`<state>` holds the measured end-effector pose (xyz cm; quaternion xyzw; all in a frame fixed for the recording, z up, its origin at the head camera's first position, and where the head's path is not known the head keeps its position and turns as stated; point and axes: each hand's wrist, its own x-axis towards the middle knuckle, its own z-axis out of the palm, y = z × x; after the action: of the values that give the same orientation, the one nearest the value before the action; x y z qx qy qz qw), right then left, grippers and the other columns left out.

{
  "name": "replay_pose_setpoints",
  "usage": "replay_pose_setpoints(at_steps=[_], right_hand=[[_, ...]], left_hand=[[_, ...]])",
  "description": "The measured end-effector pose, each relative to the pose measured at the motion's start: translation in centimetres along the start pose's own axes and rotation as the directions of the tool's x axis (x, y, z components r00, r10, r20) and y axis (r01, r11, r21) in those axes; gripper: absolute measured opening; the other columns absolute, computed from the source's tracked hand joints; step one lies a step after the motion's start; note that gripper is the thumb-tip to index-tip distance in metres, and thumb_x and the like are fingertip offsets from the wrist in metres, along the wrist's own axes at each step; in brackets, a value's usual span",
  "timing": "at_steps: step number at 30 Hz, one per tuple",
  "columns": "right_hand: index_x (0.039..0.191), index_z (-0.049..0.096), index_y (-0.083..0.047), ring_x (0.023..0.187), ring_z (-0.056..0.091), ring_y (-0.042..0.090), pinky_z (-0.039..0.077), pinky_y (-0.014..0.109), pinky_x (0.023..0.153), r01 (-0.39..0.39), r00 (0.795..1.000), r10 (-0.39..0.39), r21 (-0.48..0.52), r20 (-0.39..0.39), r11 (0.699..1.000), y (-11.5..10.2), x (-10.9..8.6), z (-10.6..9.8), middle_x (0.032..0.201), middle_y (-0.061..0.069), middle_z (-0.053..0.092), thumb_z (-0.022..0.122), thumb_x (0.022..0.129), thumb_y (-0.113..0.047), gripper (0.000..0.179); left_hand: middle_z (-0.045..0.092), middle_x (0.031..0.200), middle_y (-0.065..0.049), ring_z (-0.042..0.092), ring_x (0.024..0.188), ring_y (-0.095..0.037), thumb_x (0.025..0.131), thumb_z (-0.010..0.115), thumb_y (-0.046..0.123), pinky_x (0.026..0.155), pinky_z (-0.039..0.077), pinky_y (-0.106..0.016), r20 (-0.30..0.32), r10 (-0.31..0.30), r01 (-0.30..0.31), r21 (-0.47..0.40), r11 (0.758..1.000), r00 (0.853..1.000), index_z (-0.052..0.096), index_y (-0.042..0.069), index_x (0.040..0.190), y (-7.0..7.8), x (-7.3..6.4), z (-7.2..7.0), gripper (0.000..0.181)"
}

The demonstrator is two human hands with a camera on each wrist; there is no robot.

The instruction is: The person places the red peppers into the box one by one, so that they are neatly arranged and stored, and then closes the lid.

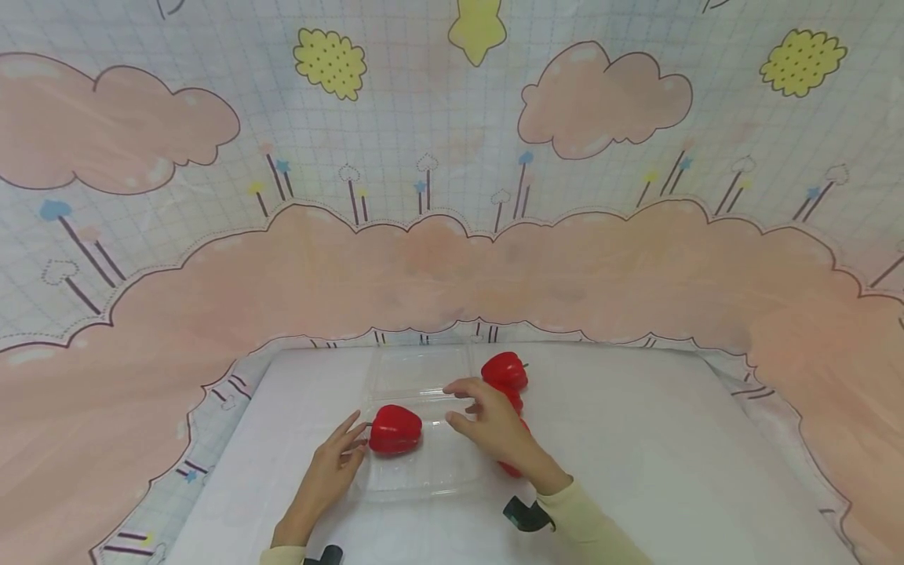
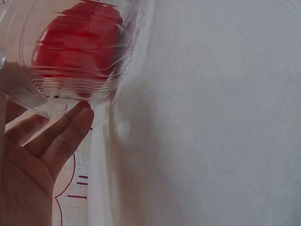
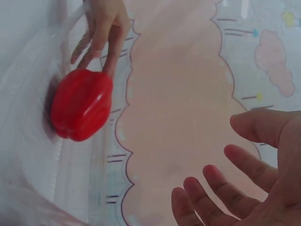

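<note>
A red bell pepper [image 1: 395, 430] lies on its side in the left part of a clear plastic clamshell box [image 1: 452, 469], its stem pointing left. My left hand [image 1: 330, 464] is at the box's left side, fingers loosely extended by the stem end. In the left wrist view, the fingertips of that left hand [image 2: 56, 146] come right up to the ribbed box wall, and the pepper [image 2: 80, 44] shows through the plastic. My right hand [image 1: 494, 424] hovers over the box's right side with fingers spread and nothing in them. The right wrist view shows the right hand [image 3: 249, 183] apart from the pepper [image 3: 82, 106].
The box's lid [image 1: 421, 369] lies folded back behind it. More red bell peppers stand in a row along the box's right side, the rear one [image 1: 504, 370] in plain sight, others partly behind my right hand. A white cloth [image 1: 650, 439] covers the table; a patterned curtain [image 1: 452, 275] hangs behind.
</note>
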<state>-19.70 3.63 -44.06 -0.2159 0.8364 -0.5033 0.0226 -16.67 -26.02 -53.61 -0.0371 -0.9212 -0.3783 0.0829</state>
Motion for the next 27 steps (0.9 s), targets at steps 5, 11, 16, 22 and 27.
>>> replay_pose_setpoints(at_steps=[5,11,16,22,27], right_hand=[[0.125,0.061,-0.019,0.11,0.061,0.023,0.059,0.047,0.091,0.0,1.0,0.0,-0.001,-0.017,1.0,1.1,-0.4,-0.6,0.125,0.005,0.063,0.073,0.087,-0.022,0.04],[0.125,0.061,-0.018,0.113,0.06,0.028,0.06,0.045,0.091,-0.019,0.999,0.019,-0.01,-0.04,1.0,2.2,-0.4,-1.0,0.123,0.003,0.063,0.071,0.089,-0.02,0.038],[0.124,0.062,-0.019,0.118,0.059,0.032,0.061,0.045,0.087,-0.062,0.995,0.061,-0.004,-0.075,0.998,3.0,-0.4,-1.4,0.126,0.004,0.062,0.072,0.087,-0.016,0.039],[0.125,0.061,-0.019,0.117,0.06,0.032,0.062,0.046,0.083,-0.108,0.988,0.108,0.005,-0.107,0.994,3.8,-0.4,-2.0,0.125,0.009,0.063,0.075,0.085,-0.014,0.043],[0.125,0.06,-0.018,0.118,0.059,0.031,0.062,0.048,0.083,-0.168,0.979,0.162,-0.038,-0.12,0.985,4.2,-0.6,-2.5,0.125,0.009,0.063,0.076,0.083,-0.015,0.045]], left_hand=[[0.043,0.153,-0.015,0.067,0.113,-0.033,0.093,0.061,0.004,0.088,0.06,-0.035,0.009,0.003,-0.003,-0.004,1.0,1.0,0.056,0.002,0.137,0.0,0.0,0.0,0.044],[0.042,0.154,-0.014,0.067,0.114,-0.032,0.094,0.061,0.007,0.089,0.06,-0.034,0.014,-0.01,0.01,-0.004,1.0,1.0,0.056,0.004,0.137,-0.2,0.1,0.0,0.044],[0.043,0.153,-0.013,0.067,0.114,-0.032,0.094,0.061,0.007,0.089,0.059,-0.035,0.013,-0.013,0.013,-0.004,1.0,1.0,0.056,0.005,0.138,-0.2,0.1,0.0,0.044],[0.044,0.152,-0.016,0.068,0.112,-0.033,0.093,0.062,0.005,0.086,0.06,-0.035,-0.003,0.023,-0.023,-0.005,1.0,1.0,0.056,0.002,0.136,-0.1,0.0,0.0,0.043],[0.043,0.154,-0.014,0.067,0.114,-0.032,0.094,0.062,0.006,0.088,0.06,-0.034,0.004,-0.007,0.007,-0.004,1.0,1.0,0.057,0.003,0.136,-0.2,0.0,0.0,0.043]])
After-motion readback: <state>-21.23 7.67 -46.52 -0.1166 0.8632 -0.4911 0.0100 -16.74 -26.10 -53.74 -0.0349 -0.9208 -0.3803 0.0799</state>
